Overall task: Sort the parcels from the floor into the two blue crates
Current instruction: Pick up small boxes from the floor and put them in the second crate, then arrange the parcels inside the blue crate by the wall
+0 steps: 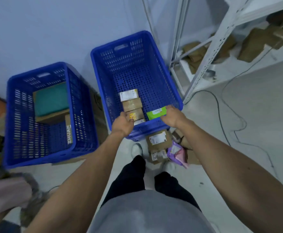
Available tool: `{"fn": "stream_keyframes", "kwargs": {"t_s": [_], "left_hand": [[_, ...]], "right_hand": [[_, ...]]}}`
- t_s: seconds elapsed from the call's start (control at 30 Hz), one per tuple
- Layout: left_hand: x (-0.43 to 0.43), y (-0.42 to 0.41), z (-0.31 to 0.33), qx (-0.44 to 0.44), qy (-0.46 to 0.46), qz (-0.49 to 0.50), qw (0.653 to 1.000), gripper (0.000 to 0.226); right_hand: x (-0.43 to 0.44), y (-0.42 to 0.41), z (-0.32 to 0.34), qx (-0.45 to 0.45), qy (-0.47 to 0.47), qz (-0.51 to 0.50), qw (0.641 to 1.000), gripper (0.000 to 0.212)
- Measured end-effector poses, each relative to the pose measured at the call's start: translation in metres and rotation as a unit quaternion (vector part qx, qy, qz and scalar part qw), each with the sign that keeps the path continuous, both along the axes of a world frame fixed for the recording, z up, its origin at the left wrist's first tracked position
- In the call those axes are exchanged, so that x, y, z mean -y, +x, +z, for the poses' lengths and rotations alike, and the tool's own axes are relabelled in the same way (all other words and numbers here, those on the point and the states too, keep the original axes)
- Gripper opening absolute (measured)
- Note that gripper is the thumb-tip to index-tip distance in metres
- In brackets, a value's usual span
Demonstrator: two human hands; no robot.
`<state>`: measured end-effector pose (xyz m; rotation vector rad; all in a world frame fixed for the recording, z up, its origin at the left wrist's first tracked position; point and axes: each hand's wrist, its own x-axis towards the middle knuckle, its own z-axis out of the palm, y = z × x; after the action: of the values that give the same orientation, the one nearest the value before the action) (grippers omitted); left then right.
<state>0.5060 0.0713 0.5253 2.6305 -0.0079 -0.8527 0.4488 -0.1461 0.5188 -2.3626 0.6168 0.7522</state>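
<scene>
Right hand (171, 116) pinches the right end of a flat green plastic mailer (155, 113), low inside the right-hand perforated blue plastic crate (160, 76), close to its near wall. It is probably light, soft and a little slippery, so a pinch at the edge suits it. Its long axis runs across the crate, left to right, printed face up. Left hand (123, 123) curls at a small brown cardboard box with a yellow label (134, 115), 1 of 4 in a row; I cannot tell whether it grips the box.
</scene>
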Motion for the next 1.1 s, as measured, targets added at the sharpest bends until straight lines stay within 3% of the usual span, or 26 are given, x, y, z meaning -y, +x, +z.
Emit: {"fn": "stream_keyframes", "kwargs": {"t_s": [0.53, 0.63, 0.8, 0.93, 1.1], "left_hand": [[-0.031, -0.142, 0.017, -0.02, -0.042, -0.098, 0.994, 0.034], [-0.053, -0.161, 0.011, -0.026, -0.055, -0.117, 0.991, 0.027], [-0.081, -0.183, -0.003, -0.048, -0.052, -0.132, 0.989, 0.041], [-0.095, -0.197, -0.01, -0.062, -0.046, -0.136, 0.988, 0.051], [-0.093, -0.209, -0.031, -0.07, -0.055, -0.107, 0.99, 0.051]], "right_hand": [[-0.043, -0.163, 0.043, 0.033, -0.054, -0.031, 0.998, 0.059], [-0.065, -0.191, 0.044, 0.04, -0.085, -0.036, 0.995, 0.046], [-0.094, -0.222, 0.036, 0.028, -0.118, -0.005, 0.993, 0.043], [-0.1, -0.236, 0.026, 0.025, -0.177, 0.075, 0.981, 0.048], [-0.083, -0.235, -0.001, 0.004, -0.175, 0.156, 0.972, 0.07]]}}
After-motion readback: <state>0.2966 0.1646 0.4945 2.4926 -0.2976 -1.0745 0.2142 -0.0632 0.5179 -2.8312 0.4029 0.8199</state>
